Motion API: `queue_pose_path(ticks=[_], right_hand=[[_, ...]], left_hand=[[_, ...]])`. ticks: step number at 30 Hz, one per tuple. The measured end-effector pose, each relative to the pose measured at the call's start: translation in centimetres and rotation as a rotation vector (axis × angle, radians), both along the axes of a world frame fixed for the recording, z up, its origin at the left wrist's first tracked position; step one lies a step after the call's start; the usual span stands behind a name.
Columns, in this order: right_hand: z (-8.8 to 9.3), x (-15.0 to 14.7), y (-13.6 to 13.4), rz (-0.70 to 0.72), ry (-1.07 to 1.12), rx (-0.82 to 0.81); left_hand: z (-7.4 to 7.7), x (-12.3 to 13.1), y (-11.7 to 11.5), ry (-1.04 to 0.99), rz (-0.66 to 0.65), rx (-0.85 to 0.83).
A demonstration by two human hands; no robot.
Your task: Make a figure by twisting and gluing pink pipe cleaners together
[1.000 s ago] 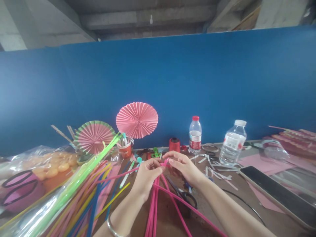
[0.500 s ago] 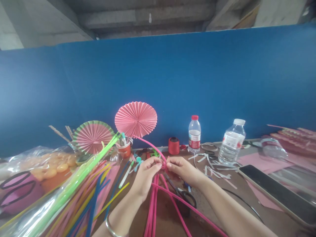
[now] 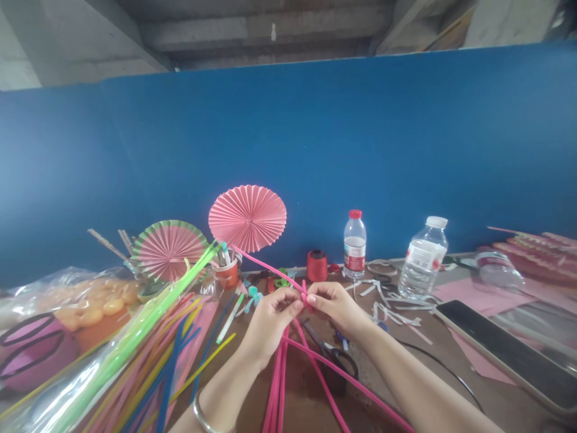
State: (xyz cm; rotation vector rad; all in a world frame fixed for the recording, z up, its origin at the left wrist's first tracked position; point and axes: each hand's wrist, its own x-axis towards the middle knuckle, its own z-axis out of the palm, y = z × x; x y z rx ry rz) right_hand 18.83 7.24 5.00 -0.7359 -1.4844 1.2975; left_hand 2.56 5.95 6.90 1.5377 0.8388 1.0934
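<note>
Blue partition (image 3: 288, 138) behind brown desk (image 3: 305, 398). Pink stems (image 3: 270, 270) are held at their crossing, above the desk, by left hand (image 3: 271, 322) and right hand (image 3: 337, 308), both grips pinched closed. Likely light, soft, bendable; best held beside the crossing.

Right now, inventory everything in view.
table: 1, brown, front
panel: 1, blue, back
ceiling: 1, grey, top
fans: 2, pink, back left
cup: 1, orange, back left
spool: 1, red, back centre
bottles: 3, clear, right
phone: 1, black, right
paper: several, pink, right
scraps: many, white, right
cable: 1, black, right
scissors: 1, black-handled, centre
green stems: bundle, green, left
mixed stems: many, multicoloured, left
round pieces: many, orange, left
purple item: 1, purple, left edge
small bits: uncounted, mixed colours, centre
pink stems: several, pink, centre
bangle: 1, silver, lower centre
left hand: 1, pinching pink stems
right hand: 1, pinching pink stems
</note>
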Motion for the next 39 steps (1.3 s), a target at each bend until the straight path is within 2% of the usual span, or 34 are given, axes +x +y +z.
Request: queue_pose_path(ticks=[19, 31, 39], right_hand=[[-0.38, -0.19, -0.11, 0.065, 0.106, -0.03], [0.16, -0.31, -0.37, 0.059, 0.079, -0.03], [-0.16, 0.09, -0.28, 0.093, 0.056, -0.043]], left_hand=[[-0.16, -0.06, 0.12, -0.04, 0.004, -0.019], [0.2, 0.02, -0.12, -0.041, -0.008, -0.043], [0.27, -0.03, -0.14, 0.008, 0.003, -0.027]])
